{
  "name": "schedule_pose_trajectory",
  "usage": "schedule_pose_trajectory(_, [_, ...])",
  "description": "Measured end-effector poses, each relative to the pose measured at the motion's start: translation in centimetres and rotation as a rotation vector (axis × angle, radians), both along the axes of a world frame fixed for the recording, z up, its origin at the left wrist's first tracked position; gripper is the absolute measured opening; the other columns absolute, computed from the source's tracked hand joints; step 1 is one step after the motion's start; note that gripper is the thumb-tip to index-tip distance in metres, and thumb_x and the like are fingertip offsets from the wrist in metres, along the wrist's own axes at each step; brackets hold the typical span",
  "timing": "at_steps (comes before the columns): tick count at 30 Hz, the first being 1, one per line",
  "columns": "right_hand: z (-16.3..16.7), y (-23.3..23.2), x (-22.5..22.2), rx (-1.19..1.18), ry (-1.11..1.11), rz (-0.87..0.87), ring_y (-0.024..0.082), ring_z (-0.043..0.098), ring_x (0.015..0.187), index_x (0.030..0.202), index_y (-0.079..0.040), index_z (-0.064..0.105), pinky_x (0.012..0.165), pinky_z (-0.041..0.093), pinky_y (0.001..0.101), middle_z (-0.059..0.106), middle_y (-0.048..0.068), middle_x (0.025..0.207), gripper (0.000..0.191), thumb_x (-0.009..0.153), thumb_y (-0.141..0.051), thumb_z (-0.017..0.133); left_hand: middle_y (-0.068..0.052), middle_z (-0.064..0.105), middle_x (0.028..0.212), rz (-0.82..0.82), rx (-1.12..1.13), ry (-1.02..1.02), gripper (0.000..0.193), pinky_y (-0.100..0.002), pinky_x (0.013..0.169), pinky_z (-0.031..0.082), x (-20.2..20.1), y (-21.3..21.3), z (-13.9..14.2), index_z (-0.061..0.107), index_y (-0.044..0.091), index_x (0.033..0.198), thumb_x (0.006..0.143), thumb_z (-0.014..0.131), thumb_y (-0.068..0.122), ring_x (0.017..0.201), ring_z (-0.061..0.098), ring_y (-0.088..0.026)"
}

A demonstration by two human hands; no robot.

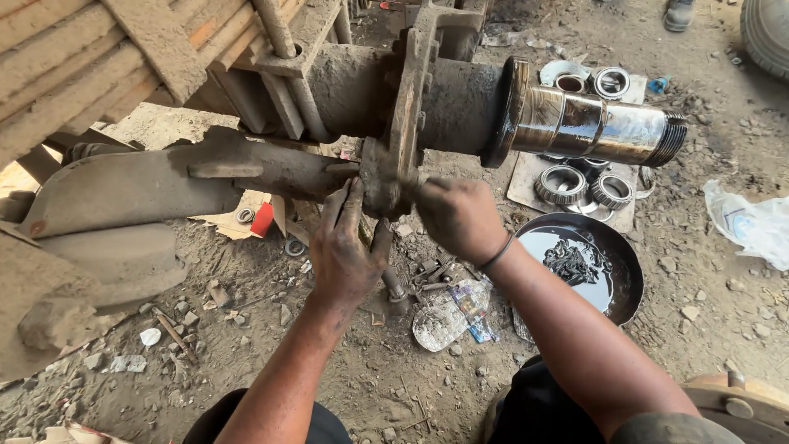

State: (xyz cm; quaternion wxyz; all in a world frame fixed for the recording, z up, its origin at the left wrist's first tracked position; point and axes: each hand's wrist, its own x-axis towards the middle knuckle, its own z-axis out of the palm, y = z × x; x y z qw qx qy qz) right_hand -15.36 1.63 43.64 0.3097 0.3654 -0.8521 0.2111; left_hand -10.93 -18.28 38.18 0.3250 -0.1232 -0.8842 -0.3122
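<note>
Dirt ground; both hands (pixel 349 251) (pixel 456 218) crowd axle flange (pixel 393 148).

Outdoor repair yard in daylight. Floor: bare dirt ground (pixel 723 321) strewn with small stones and scraps. Far right: part of a rubber tyre (pixel 768 29), and beside it a shoe (pixel 679 14) of another person. Right: crumpled plastic bag (pixel 752 222). Centre right: flat cardboard sheet (pixel 526 185) carrying metal bearing rings (pixel 560 184); near it, a round black pan (pixel 629 271) of dark oil. Upper left: underside of dusty wooden planks (pixel 74 57). Centre, near: flattened plastic bottle (pixel 448 316).
</note>
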Motion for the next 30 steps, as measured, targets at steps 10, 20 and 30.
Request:
schedule_pose_trajectory(10, [0.6,-0.5,-0.2,-0.104,0.014,0.079,0.017,0.069,0.067,0.125,-0.013,0.071,0.056,0.055,0.0311,0.072,0.003,0.084,0.027,0.099,-0.011,0.064,-0.029,0.059,0.139,-0.014,0.026,0.015,0.067,-0.072,0.122,0.02,-0.4,-0.5,-0.7,0.05,-0.006,0.144,0.093,0.072,0.032,0.13,0.059,-0.042])
schedule_pose_trajectory(20, [1.6,-1.0,0.5,0.026,0.026,0.01,0.015,0.062,0.053,0.125,-0.012,0.073,0.041,0.046,0.0307,0.069,0.003,0.074,0.031,0.094,-0.012,0.067,-0.03,0.058,0.138,0.0,-0.029,-0.044,0.081,-0.076,0.119,0.009,-0.3,-0.5,-0.6,0.039,-0.009,0.15,0.091,0.073,0.036,0.131,0.056,-0.043])
schedule_pose_trajectory(30, [3.0,-1.8,2.5,0.171,-0.181,-0.186,0.011,0.054,0.038,0.116,-0.018,0.077,0.029,0.04,0.029,0.075,0.003,0.077,0.027,0.1,-0.011,0.056,-0.027,0.061,0.135,-0.009,0.025,-0.032,0.077,-0.076,0.118,0.012,-0.7,-0.7,-1.1,0.043,-0.008,0.146,0.09,0.074,0.034,0.128,0.059,-0.041])
